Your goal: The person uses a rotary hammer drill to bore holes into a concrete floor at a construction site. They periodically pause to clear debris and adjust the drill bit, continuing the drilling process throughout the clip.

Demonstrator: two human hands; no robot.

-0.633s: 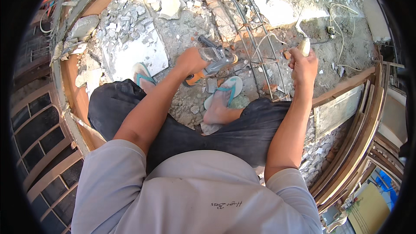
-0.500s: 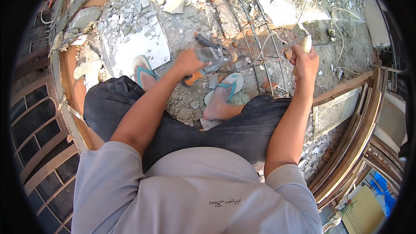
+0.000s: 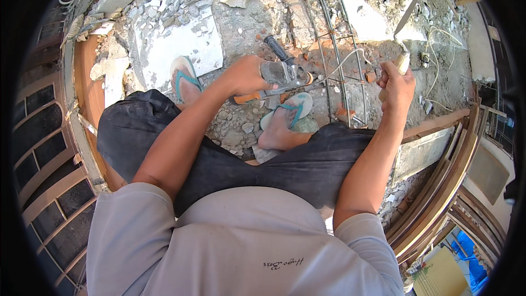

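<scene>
My left hand (image 3: 245, 75) is closed over the body of a grey and orange rotary hammer drill (image 3: 280, 73), held low above the rubble between my feet. Its black side handle points up and away, and its chuck end points right toward the steel rebar cage (image 3: 338, 49). In my right hand (image 3: 398, 89) the fingers are wrapped round the wooden handle of a trowel (image 3: 403, 63). The trowel's long, narrow metal blade reaches away from me, up over the broken ground at the right.
My sandalled feet (image 3: 283, 125) rest on loose rubble. A white slab (image 3: 181, 49) with grey stone chips lies at the left. A pale cable (image 3: 433, 66) loops across the ground at the right. Wooden planks (image 3: 438, 181) edge the right side, and a wooden lattice frame (image 3: 46, 148) the left.
Both hands have shifted a little to the right in the view. The trowel blade has turned from nearly edge-on to show more of its flat face. The drill stays in my left hand.
</scene>
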